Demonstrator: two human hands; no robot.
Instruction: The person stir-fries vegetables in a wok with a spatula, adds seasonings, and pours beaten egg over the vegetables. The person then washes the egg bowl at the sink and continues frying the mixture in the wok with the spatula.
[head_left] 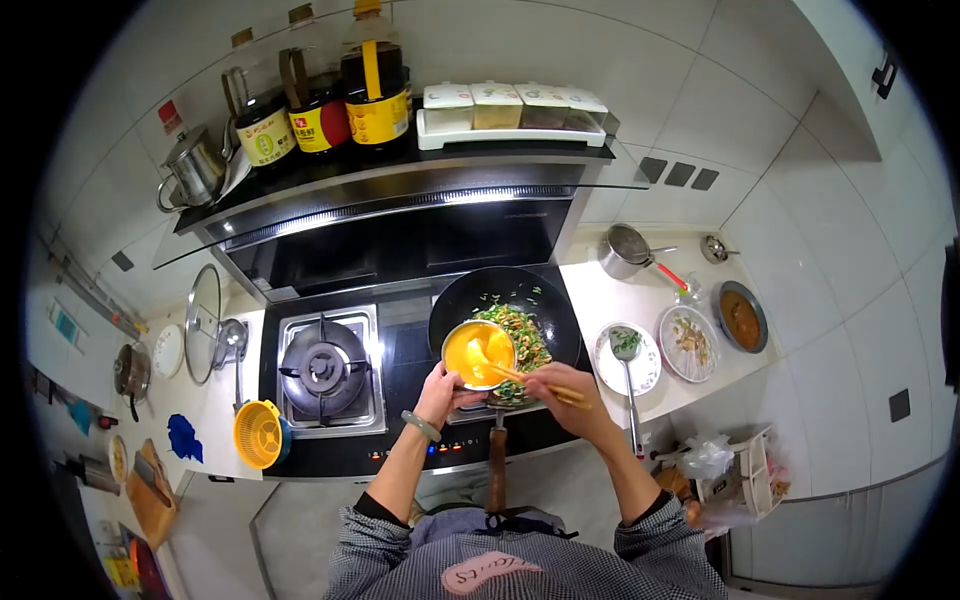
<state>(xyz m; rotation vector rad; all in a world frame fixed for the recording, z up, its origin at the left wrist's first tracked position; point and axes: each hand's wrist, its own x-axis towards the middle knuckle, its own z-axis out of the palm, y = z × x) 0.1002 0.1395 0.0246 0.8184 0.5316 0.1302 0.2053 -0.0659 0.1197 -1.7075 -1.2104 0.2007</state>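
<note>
My left hand [440, 392] is closed on the side of a metal bowl [480, 356] of yellow-orange beaten egg. A pair of wooden chopsticks [560, 390] is held in my right hand [566, 392], with the tips in the egg. The bowl is above the left front part of a black wok [470, 290]. Chopped green and brown food [530, 340] lies in the wok, partly hidden by the bowl and my right hand. The wok's wooden handle [497, 470] points toward my body.
Left are an unused burner [322, 368], a yellow basket [258, 436] and a glass lid [204, 322]. Right are a plate [607, 372] with a spatula [631, 400], a plate of scraps [688, 343], a sauce bowl [741, 316] and a saucepan [624, 252]. A range hood [420, 235] stands behind.
</note>
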